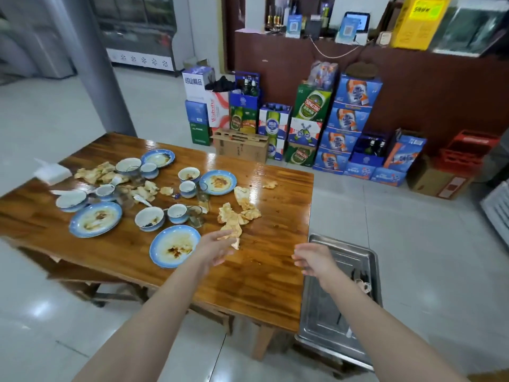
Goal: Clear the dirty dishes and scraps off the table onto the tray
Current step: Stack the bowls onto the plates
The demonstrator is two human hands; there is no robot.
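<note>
Wooden table carries dirty plates and scraps; the tray is nearly bare. My left hand and right hand are loose, holding nothing.

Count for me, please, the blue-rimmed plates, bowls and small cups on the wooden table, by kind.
Plates: 4
Bowls: 3
Small cups: 5
Total: 12

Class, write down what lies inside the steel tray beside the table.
Inside the rectangular steel tray lie thin dark pieces and a pale crumpled scrap. The right hand and forearm cover part of its floor; what lies there is unseen.
</note>
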